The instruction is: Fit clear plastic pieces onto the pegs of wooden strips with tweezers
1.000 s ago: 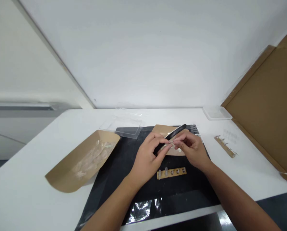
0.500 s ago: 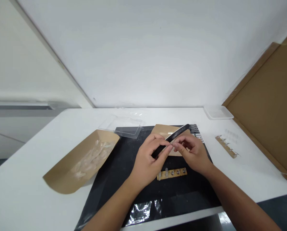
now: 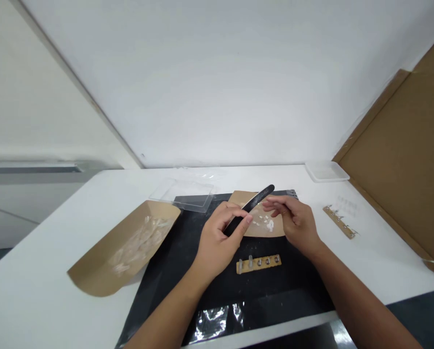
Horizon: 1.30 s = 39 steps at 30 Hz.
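Note:
My left hand (image 3: pixel 217 242) is closed round the lower end of a black nail file (image 3: pixel 255 203), which slants up to the right. My right hand (image 3: pixel 297 223) hovers just right of the file, over a small kraft paper tray (image 3: pixel 240 198) holding a few white bits. Its fingertips are drawn close together, and I cannot make out whether they hold anything. Below both hands a tan strip (image 3: pixel 258 263) with a row of small pegs lies on the black mat (image 3: pixel 188 242).
A larger kraft tray (image 3: pixel 93 271) of clear plastic pieces sits at the left. A clear plastic lid (image 3: pixel 182 194) lies behind the mat. A second peg strip (image 3: pixel 339 222), a shallow white tray (image 3: pixel 326 171) and a leaning cardboard sheet (image 3: pixel 402 160) are at the right.
My hands were pressed together at the file, with the right fingers pinching against it. They have come apart; the right hand now hovers over the small tray, and the file tilted slightly.

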Tool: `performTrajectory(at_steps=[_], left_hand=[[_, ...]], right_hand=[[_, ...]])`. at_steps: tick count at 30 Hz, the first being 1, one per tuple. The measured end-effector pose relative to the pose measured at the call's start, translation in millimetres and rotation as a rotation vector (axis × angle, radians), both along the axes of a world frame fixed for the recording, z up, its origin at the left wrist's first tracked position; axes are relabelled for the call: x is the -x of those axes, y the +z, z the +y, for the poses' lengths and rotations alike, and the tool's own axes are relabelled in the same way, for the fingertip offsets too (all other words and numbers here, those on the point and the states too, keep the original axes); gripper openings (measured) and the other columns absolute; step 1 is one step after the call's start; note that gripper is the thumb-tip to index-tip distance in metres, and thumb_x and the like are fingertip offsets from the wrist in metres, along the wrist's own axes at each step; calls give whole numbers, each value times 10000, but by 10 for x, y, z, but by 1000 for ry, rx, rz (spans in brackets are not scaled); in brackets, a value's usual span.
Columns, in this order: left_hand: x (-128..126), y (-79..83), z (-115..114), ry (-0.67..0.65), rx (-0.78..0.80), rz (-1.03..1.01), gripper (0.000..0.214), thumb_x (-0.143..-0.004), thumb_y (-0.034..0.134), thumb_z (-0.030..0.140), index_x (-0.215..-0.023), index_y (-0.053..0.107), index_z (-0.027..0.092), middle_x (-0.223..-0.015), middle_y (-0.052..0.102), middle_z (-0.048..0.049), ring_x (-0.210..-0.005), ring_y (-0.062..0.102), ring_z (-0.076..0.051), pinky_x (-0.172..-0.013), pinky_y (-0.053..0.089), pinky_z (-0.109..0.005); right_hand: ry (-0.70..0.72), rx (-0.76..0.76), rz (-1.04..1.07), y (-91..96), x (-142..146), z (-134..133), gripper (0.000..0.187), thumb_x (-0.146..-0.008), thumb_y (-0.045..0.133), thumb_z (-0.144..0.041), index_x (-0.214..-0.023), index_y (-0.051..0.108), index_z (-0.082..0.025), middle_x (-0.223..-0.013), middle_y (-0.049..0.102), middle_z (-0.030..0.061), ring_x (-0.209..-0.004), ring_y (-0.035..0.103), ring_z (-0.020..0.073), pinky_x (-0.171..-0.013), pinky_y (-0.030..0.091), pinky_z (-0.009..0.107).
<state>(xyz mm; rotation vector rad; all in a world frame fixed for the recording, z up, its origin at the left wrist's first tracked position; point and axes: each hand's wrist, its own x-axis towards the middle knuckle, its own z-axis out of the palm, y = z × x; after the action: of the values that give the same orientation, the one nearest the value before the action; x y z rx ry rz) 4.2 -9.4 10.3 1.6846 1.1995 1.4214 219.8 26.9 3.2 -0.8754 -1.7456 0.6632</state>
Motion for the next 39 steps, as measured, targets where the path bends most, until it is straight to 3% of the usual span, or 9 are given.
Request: performTrajectory(at_steps=[5,9,12,17,21,27,32,36,39], left_hand=[[9,4,4,-31,75,-111,179,-942,743,390,-943,764,212,-1018,632,-42,-532,542,-57,-371,438,-182],[11,3,10,-37,65,-115,165,-938,749,375,-933,776,213,-992,633,-39,-540,525,-53,-379,427,-160],[-6,0,6,-63,70,-95,160,-941,749,370,-935,788,214,-968,640,-40,-557,536,-58,-403,437,-154],[-33,-9,-14,-181,120,-116,171,-950,740,364,-985,780,201,-1001,653,-37,-452,507,-20,-400,460,-180],[-25,23,-19,-205,96,-49,163,-983,694,331,-1006,793,204,-976,677,-34,-426,490,-17,-435,493,-205],[-16,34,-11,-36,-59,87,156,-991,671,280,-1063,803,241,-1008,715,-59,-700,642,-129,-568,555,-237],[-23,-48,0,67,-74,157,425,-1002,647,265,-1426,631,252,-1076,697,-52,-767,664,-142,-647,576,-265],[-49,-43,-7,51,-173,230,260,-1010,636,226,-1241,754,240,-1049,718,-62,-980,706,-198,-871,606,-336],[-71,-22,-23,17,-158,217,240,-1021,624,216,-1187,792,255,-1039,735,-55,-807,718,-157,-771,622,-300]], right_hand=[[-37,-254,-136,73,27,-55,388,-1070,529,-145,-1382,665,-330,-1263,757,47,-1100,750,197,-832,681,357],[-81,-445,-170,77,49,-71,365,-968,741,-142,-1284,733,-324,-1106,779,41,-981,749,193,-807,666,339],[-107,-513,-207,35,57,-62,435,-920,811,-168,-1319,728,-321,-1016,755,47,-905,731,185,-745,645,321],[-39,-555,-273,-30,30,-43,419,-972,694,-88,-1282,752,-364,-997,741,37,-828,700,151,-596,555,255],[-14,-547,-263,-29,16,-30,345,-1011,625,-103,-1219,766,-339,-971,767,28,-834,727,156,-667,601,287],[-21,-415,-192,39,43,-48,169,-1024,634,-144,-1102,732,-257,-958,768,46,-883,728,178,-770,633,336],[-56,-333,-243,1,75,-73,137,-1020,650,-162,-1108,705,-252,-937,771,31,-825,708,158,-648,601,265],[-127,-334,-261,-42,105,-84,107,-1023,646,-185,-1097,697,-241,-914,743,40,-796,685,164,-627,587,271],[-172,-343,-292,-56,128,-89,63,-1030,627,-197,-1040,676,-234,-841,697,30,-713,643,156,-601,555,273]])
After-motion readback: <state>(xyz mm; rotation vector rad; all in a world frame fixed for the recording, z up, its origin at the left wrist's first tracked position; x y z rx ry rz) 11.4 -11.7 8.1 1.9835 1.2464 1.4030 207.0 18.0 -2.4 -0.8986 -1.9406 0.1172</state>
